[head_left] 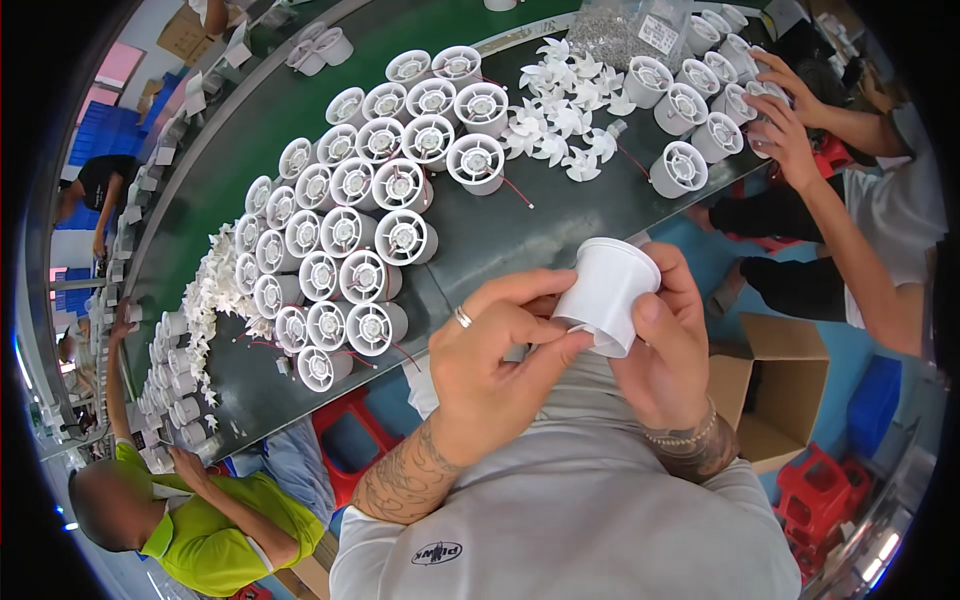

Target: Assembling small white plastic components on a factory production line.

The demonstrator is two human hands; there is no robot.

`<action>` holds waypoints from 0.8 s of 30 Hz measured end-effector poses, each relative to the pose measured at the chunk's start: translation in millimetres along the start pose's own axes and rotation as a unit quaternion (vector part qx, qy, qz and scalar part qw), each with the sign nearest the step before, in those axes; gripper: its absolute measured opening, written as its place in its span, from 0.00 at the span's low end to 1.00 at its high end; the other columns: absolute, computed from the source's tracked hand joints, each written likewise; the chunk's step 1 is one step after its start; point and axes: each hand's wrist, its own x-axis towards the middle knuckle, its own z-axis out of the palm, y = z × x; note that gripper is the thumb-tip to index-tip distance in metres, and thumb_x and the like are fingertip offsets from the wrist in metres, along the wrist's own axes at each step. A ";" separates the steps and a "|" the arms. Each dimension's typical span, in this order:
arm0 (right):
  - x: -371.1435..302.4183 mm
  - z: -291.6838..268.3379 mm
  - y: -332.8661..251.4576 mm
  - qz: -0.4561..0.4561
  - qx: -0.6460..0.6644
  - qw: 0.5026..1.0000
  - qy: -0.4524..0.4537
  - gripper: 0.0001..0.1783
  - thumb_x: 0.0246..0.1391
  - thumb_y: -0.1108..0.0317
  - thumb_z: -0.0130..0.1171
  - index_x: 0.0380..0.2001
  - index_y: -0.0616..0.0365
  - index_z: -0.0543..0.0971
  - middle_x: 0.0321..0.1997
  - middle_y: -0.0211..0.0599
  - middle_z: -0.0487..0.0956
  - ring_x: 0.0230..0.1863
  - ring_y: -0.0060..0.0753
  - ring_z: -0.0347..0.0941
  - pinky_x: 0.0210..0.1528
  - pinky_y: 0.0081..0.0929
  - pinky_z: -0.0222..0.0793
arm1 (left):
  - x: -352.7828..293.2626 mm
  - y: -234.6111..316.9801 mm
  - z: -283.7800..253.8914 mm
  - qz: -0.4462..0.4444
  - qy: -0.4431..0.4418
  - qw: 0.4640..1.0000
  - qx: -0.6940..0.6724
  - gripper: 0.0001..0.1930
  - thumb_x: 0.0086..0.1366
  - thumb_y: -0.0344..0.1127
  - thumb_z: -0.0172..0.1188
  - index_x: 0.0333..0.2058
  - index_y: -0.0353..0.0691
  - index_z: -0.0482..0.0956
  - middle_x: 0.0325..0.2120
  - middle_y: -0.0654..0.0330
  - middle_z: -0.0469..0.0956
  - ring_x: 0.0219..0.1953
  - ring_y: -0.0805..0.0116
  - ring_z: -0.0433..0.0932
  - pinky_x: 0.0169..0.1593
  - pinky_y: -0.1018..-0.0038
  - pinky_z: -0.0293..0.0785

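Observation:
A white cylindrical fan housing (pixel 606 292) is held tilted in front of my chest, its flanged rim up. My right hand (pixel 665 355) is wrapped round its right side, the thumb pressed on the wall. From the left, my left hand (pixel 490 360) is closed against it: fingertips touch the wall, and thumb and finger pinch at the lower end. A thin white edge shows at that pinch; I cannot tell whether it is a separate part. The inside of the housing is hidden. Beyond my hands, rows of similar white fan housings (pixel 403 236) stand on the table, some with red wires.
White fan blades (pixel 565 110) lie heaped on the green table (pixel 470 245), beside a clear bag of small metal parts (pixel 625 35). A co-worker's hands (pixel 785 125) touch housings at the right. Another person in a green shirt (pixel 225 545) sits left. An open cardboard box (pixel 785 385) and red stools (pixel 820 495) stand right.

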 end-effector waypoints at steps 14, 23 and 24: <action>-6.5 -25.5 -1.4 0.097 0.052 0.992 0.067 0.18 0.59 0.68 0.58 0.50 0.58 0.68 0.49 0.38 0.75 0.51 0.32 0.74 0.52 0.32 0.72 | 6.1 -15.3 0.6 -0.105 -0.184 0.976 0.059 0.17 0.50 0.20 0.68 0.31 0.37 0.66 0.49 0.47 0.75 0.47 0.63 0.78 0.47 0.71 0.78; -18.1 -43.3 -17.1 0.120 0.052 0.987 0.091 0.17 0.56 0.72 0.59 0.48 0.59 0.69 0.47 0.35 0.75 0.48 0.28 0.73 0.48 0.28 0.73 | 23.3 -15.4 34.1 -0.061 -0.239 0.964 0.104 0.16 0.50 0.21 0.66 0.37 0.35 0.71 0.43 0.50 0.75 0.32 0.63 0.82 0.41 0.74 0.80; -17.5 -51.0 -18.0 0.113 0.027 0.989 0.097 0.17 0.55 0.73 0.60 0.47 0.59 0.69 0.47 0.34 0.75 0.48 0.26 0.73 0.47 0.27 0.73 | 25.3 -15.3 39.0 -0.055 -0.240 0.964 0.103 0.16 0.50 0.21 0.66 0.37 0.35 0.71 0.43 0.50 0.75 0.32 0.63 0.82 0.41 0.74 0.80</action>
